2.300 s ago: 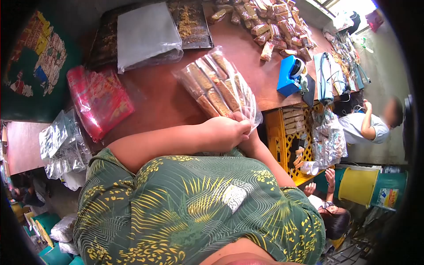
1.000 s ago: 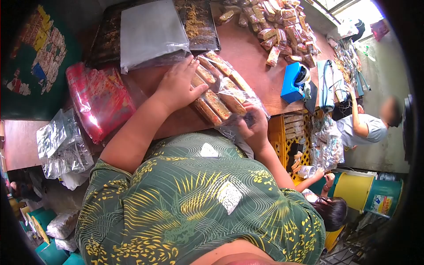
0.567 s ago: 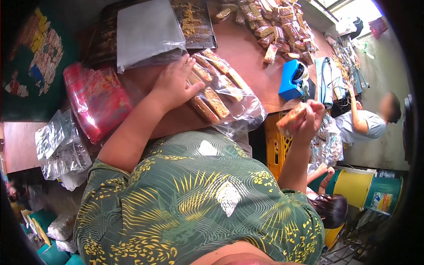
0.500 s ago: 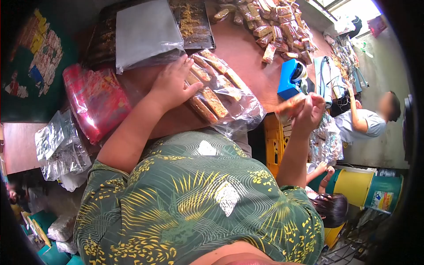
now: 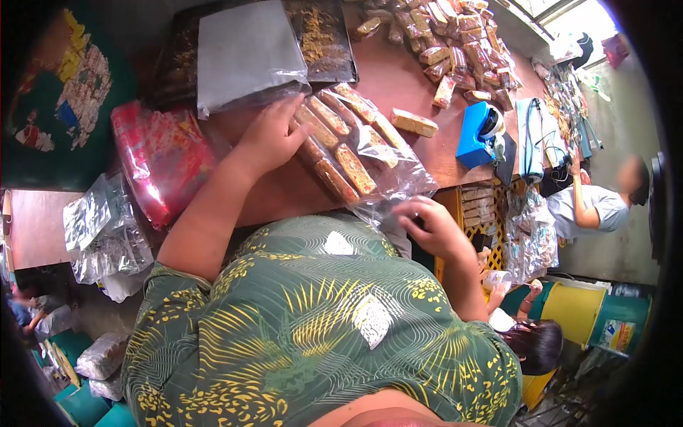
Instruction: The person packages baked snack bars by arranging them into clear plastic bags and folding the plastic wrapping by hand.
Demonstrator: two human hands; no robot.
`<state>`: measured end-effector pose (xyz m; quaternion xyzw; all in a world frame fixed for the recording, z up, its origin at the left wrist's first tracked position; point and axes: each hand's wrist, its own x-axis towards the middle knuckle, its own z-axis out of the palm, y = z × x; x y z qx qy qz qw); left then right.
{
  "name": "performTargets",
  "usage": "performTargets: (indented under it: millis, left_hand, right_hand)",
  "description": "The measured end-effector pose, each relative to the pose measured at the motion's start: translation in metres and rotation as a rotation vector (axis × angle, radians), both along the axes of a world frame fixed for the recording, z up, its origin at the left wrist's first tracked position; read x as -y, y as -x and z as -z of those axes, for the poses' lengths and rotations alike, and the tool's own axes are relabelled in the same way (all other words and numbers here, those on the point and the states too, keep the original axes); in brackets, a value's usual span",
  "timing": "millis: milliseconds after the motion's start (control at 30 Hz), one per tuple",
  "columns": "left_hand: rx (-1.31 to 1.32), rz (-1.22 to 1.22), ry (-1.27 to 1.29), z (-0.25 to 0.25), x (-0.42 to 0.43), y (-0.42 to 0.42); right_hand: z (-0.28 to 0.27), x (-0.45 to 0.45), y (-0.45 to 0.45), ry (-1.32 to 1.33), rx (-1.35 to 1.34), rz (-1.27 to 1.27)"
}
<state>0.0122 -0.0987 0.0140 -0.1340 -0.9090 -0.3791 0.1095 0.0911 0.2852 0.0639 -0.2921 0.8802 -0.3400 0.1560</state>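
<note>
Packing table, seen from the worker's head: the clear bag (image 5: pixel 402 186) lies flat on the brown table (image 5: pixel 395 82), directly before the body, its bars (image 5: pixel 355 168) set side by side, an arrangement that presumably keeps the pack level. The left hand (image 5: pixel 269 139) rests along its far-left edge, fingers extended and unclenched, apparently steadying it by light pressure. The right hand (image 5: pixel 435 226) hovers near the loose film at the opposite end, fingers slackly bent, grasping nothing visible; contact with the film cannot be told. A single bar (image 5: pixel 414 123) lies outside, between bag and blue tape dispenser (image 5: pixel 472 135), seemingly kept within reach.
</note>
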Motion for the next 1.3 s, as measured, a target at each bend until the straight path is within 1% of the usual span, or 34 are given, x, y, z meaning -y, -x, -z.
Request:
performTargets:
  millis: [67,167,267,300,400,467,533,600,667,700,767,833,900,1000,1100,1200,1300]
  left_hand:
    - [0.019,0.000,-0.007,-0.003,-0.004,0.007]
    - [0.044,-0.007,-0.001,-0.012,-0.010,0.019]
    - [0.078,-0.003,-0.026,-0.016,-0.015,0.032]
    - [0.092,0.002,-0.041,-0.016,-0.017,0.035]
    - [0.100,-0.021,0.030,-0.015,-0.023,0.041]
    - [0.070,-0.050,0.063,-0.014,-0.028,0.038]
    - [0.023,-0.071,0.075,-0.009,-0.030,0.038]
    - [-0.041,-0.082,0.068,-0.001,-0.029,0.039]
    - [0.013,-0.084,0.020,-0.001,-0.029,0.038]
    - [0.038,-0.088,-0.003,-0.003,-0.029,0.037]
    - [0.063,-0.074,-0.025,-0.009,-0.029,0.035]
    - [0.058,-0.059,-0.047,-0.010,-0.029,0.034]
    - [0.024,-0.039,-0.070,-0.007,-0.030,0.034]
    - [0.025,-0.015,-0.056,-0.008,-0.030,0.034]
    - [0.001,0.030,0.009,-0.014,-0.028,0.033]
    - [-0.031,-0.006,-0.020,-0.007,-0.030,0.034]
    - [-0.018,0.004,-0.071,-0.005,-0.030,0.035]
  right_hand:
    - [0.016,0.019,-0.004,0.028,-0.185,0.057]
    - [0.025,0.043,0.001,0.131,-0.289,0.112]
    - [0.021,0.061,0.015,0.008,-0.647,0.057]
    - [0.025,0.060,0.022,0.135,-0.548,0.052]
    - [0.043,0.057,0.036,0.087,-0.477,0.016]
    - [0.077,0.056,0.044,0.256,-0.289,0.116]
    - [0.066,0.065,0.042,0.289,-0.250,0.122]
    - [0.040,0.064,0.034,0.189,-0.362,0.035]
    - [0.031,0.065,0.033,0.214,-0.235,0.020]
    - [0.030,0.066,0.034,0.227,-0.173,0.011]
    - [0.045,0.065,0.039,0.221,-0.060,0.021]
    - [0.052,0.069,0.045,0.217,-0.060,0.011]
    - [0.056,0.077,0.049,0.214,-0.173,-0.015]
    - [0.048,0.087,0.052,0.092,-0.055,0.022]
    - [0.023,0.099,0.050,0.195,0.246,0.064]
    - [0.033,0.095,0.047,0.176,0.155,0.035]
    - [0.036,0.089,0.037,0.082,-0.200,0.016]
